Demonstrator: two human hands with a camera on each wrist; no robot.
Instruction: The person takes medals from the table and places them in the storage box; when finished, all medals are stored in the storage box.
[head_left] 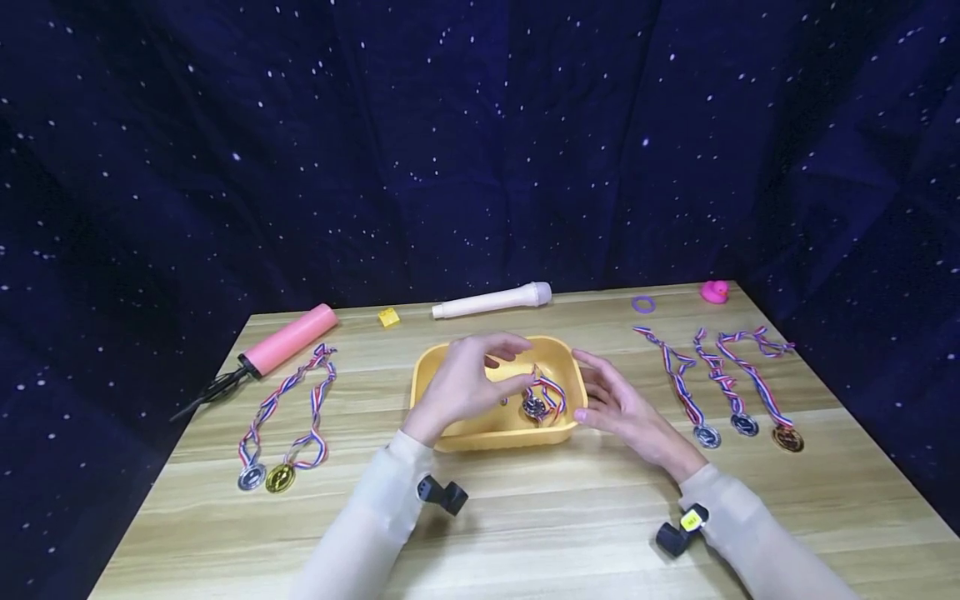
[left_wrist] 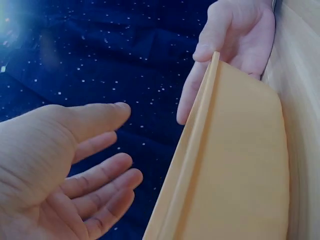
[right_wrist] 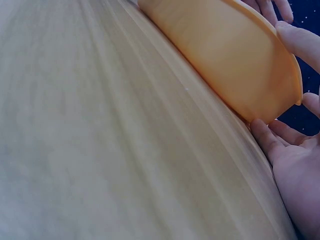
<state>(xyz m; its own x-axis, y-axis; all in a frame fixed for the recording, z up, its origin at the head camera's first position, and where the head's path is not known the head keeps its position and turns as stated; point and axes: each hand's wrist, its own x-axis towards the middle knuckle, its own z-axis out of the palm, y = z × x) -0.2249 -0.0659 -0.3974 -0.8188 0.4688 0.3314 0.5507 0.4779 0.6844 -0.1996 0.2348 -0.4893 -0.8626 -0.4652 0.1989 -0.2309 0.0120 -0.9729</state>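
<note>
A yellow plastic basin (head_left: 487,440) stands on the table in front of me. A silver-coloured medal (head_left: 534,407) with a red, white and blue ribbon lies inside it. My left hand (head_left: 468,379) hovers over the basin's left part, thumb and fingers spread apart, with nothing between them; in the left wrist view the hand (left_wrist: 75,165) is beside the basin wall. With thumb and fingers about its right end, my right hand (head_left: 618,408) holds the basin. The right wrist view has the thumb (right_wrist: 302,42) at the rim and other fingertips low against the wall.
Left on the table lie a silver medal (head_left: 252,476), a gold medal (head_left: 281,477) and a pink pump (head_left: 291,340). At the back are a yellow block (head_left: 388,317), a toy microphone (head_left: 491,301), a purple ring (head_left: 643,304) and a pink duck (head_left: 715,291). Medals (head_left: 744,424) lie right.
</note>
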